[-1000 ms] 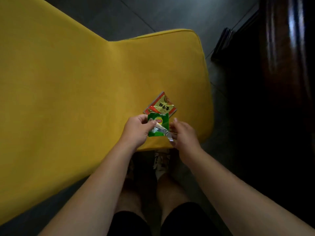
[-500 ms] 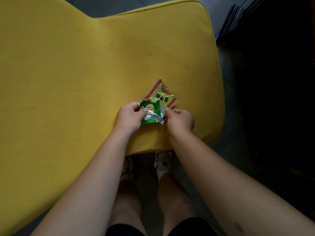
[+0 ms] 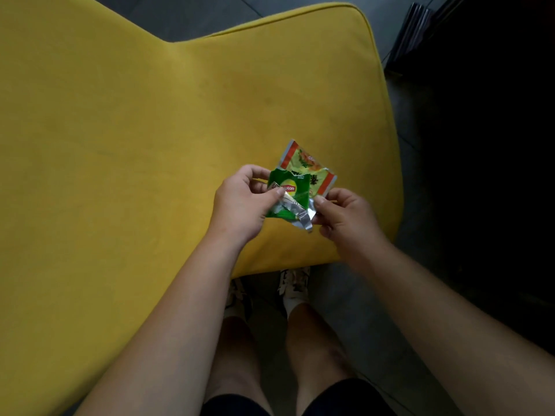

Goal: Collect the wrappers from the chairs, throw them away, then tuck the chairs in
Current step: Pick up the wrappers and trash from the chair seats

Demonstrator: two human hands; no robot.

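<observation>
A green tea wrapper with a silver torn flap is pinched between both hands above the front of the yellow chair seat. My left hand grips its left side with thumb on top. My right hand grips the silver flap at its right side. Behind it, a yellow wrapper with orange edges stands up between the hands; which hand holds it I cannot tell.
The chair's yellow back rises at the left. Grey floor lies past the seat's far edge and under my legs and shoes. Dark furniture stands close to the right, with a stack of flat dark items at the top right.
Both wrappers have come up off the seat with my hands. The yellow wrapper, flat on the cushion before, now stands behind the green one.
</observation>
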